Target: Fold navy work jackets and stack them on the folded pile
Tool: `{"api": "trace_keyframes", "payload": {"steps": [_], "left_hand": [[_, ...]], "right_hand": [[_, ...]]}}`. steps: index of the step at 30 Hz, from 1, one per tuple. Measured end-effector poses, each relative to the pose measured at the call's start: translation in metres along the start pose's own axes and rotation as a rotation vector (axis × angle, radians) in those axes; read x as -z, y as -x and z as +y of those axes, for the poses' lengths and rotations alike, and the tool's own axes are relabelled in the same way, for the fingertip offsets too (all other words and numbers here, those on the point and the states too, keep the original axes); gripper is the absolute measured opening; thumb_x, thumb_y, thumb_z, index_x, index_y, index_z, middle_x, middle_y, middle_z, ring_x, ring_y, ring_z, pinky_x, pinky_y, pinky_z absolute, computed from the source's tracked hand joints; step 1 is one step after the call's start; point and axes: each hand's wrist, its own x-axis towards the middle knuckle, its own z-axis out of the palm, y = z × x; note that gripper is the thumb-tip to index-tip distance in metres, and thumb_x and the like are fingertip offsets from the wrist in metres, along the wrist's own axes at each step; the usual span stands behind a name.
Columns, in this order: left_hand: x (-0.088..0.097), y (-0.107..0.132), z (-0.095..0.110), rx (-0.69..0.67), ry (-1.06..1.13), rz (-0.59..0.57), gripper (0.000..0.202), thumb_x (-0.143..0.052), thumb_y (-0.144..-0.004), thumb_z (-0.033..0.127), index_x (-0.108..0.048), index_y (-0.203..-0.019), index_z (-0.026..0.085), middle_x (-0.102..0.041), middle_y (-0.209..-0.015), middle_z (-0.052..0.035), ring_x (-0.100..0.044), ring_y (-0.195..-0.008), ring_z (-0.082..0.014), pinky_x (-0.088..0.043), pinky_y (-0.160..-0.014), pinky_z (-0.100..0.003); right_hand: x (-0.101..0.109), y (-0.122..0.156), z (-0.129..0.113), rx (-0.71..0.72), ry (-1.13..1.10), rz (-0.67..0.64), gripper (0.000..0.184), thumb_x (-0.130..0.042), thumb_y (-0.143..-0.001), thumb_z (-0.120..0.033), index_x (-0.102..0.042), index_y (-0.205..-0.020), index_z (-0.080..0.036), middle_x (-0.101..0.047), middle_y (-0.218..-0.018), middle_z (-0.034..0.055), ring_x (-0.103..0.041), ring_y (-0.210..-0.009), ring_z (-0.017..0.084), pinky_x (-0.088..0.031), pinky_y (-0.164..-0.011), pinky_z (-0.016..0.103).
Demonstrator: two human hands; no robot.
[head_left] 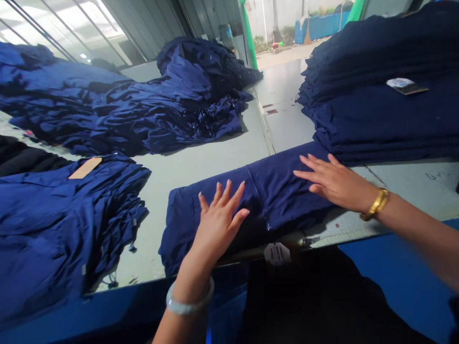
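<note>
A navy blue garment lies folded lengthwise along the front of the table, with a seam crossing its middle and its left end draping toward the table edge. My left hand is over its left half, palm down with fingers spread. Over its right part, my right hand is also open, fingers stretched to the left. Neither hand grips the cloth; whether the palms press on it I cannot tell. An eight-sided white tag hangs at the front edge just below the garment.
A tall stack of folded navy garments stands at the right, with a tag on it. Loose navy garments are heaped at the back left. More garments lie front left under a tan card. The pale tabletop shows between them.
</note>
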Motion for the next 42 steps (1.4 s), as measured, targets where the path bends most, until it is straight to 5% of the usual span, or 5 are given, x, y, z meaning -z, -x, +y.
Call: {"api": "trace_keyframes", "payload": {"steps": [5,14,21,27,42], "left_hand": [[-0.009,-0.056,-0.009,0.14,-0.061,-0.154,0.082,-0.036,-0.105,0.071,-0.015,-0.175,0.034,-0.017,-0.181,-0.0133,-0.007,-0.166,-0.0457,-0.003,-0.122,-0.086],[-0.029,-0.02,-0.126,0.309,-0.11,-0.196,0.079,-0.029,-0.108,0.058,-0.016,-0.175,0.019,-0.014,-0.181,-0.016,-0.01,-0.168,-0.0355,-0.007,-0.132,-0.068],[-0.016,0.001,-0.051,-0.037,-0.012,-0.071,0.09,-0.028,-0.105,0.075,-0.007,-0.176,0.024,-0.008,-0.182,-0.0164,-0.004,-0.168,-0.0397,0.0,-0.13,-0.071],[-0.025,0.063,-0.017,-0.323,0.082,0.017,0.075,-0.049,-0.106,0.062,-0.03,-0.172,0.031,-0.037,-0.175,-0.0138,-0.036,-0.161,-0.034,-0.025,-0.133,-0.059],[-0.037,0.095,-0.013,-0.053,-0.106,0.186,0.043,-0.06,-0.103,0.038,-0.067,-0.144,0.022,-0.078,-0.127,-0.0112,-0.075,-0.113,-0.0291,-0.06,-0.091,-0.036]], "right_hand": [[-0.032,-0.071,-0.03,0.011,0.024,-0.079,0.07,-0.041,-0.105,-0.067,-0.033,-0.17,-0.042,-0.015,-0.181,-0.0006,-0.015,-0.167,0.037,0.001,-0.131,0.071],[-0.047,-0.037,0.072,-0.193,0.057,-0.197,0.068,-0.044,-0.106,-0.06,-0.036,-0.17,-0.038,-0.022,-0.181,0.0012,-0.021,-0.165,0.034,-0.006,-0.133,0.064],[-0.032,-0.033,0.012,0.122,0.004,-0.059,0.072,-0.034,-0.107,-0.07,-0.031,-0.171,-0.037,-0.025,-0.18,0.0051,-0.027,-0.164,0.034,-0.017,-0.13,0.068],[-0.032,0.016,-0.015,0.441,-0.038,-0.035,0.062,-0.061,-0.103,-0.058,-0.056,-0.158,-0.03,-0.053,-0.165,0.012,-0.047,-0.153,0.033,-0.03,-0.128,0.065],[-0.047,0.021,0.008,0.318,0.164,-0.028,0.058,-0.069,-0.094,-0.029,-0.06,-0.152,-0.025,-0.07,-0.146,0.009,-0.069,-0.125,0.027,-0.058,-0.092,0.038]]}}
